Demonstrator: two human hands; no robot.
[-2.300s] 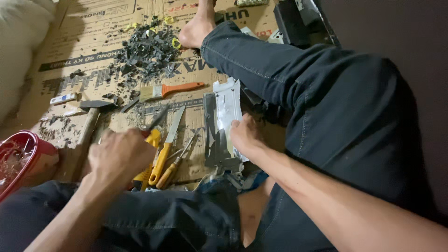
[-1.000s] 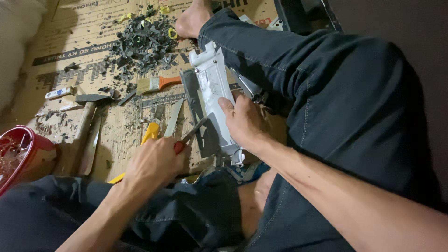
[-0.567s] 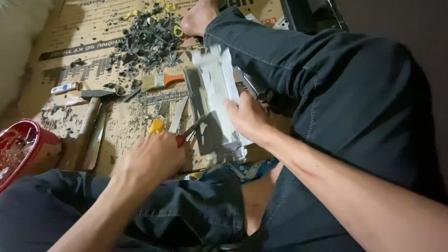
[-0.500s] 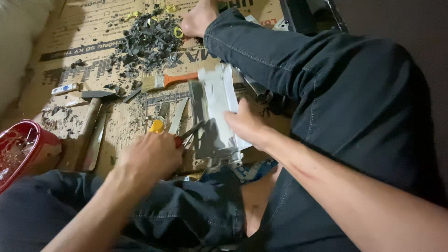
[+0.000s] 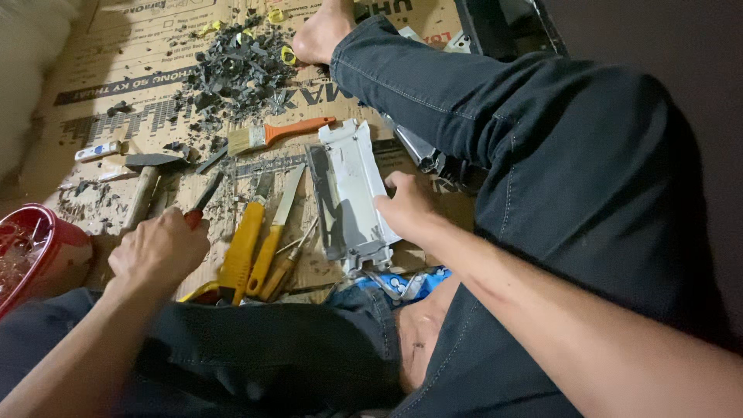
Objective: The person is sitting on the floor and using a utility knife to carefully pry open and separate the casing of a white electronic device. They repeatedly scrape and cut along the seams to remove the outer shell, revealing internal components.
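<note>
Left hand (image 5: 159, 248) is closed in a fist round a red-handled tool (image 5: 203, 203), prob. a screwdriver or chisel, its dark shaft pointing away toward the debris. Right hand (image 5: 406, 209) lies w/ fingers pressed flat on the right edge of the grey plastic panel (image 5: 352, 190), pinning it to the cardboard sheet (image 5: 116, 70); it grips nothing, just bears down.

Largest first: the cardboard covers the floor, w/ the person's dark-trousered legs framing the work area. The panel lies lengthwise in the middle, just right of the tool row. A heap of dark plastic fragments (image 5: 236, 66) sits farther off near the bare foot. A red bowl (image 5: 35, 251) stands at the left edge, beside the left hand. A hammer (image 5: 147, 182), an orange-handled brush (image 5: 279, 133), yellow-handled tools (image 5: 251, 244) and a flat scraper blade (image 5: 288, 197) lie between.

Step in hand looks like fetching a tool while the panel is held steady. Next move prob. calls for bringing the tip across to a panel seam or clip, w/ the right hand kept clear of the point.
</note>
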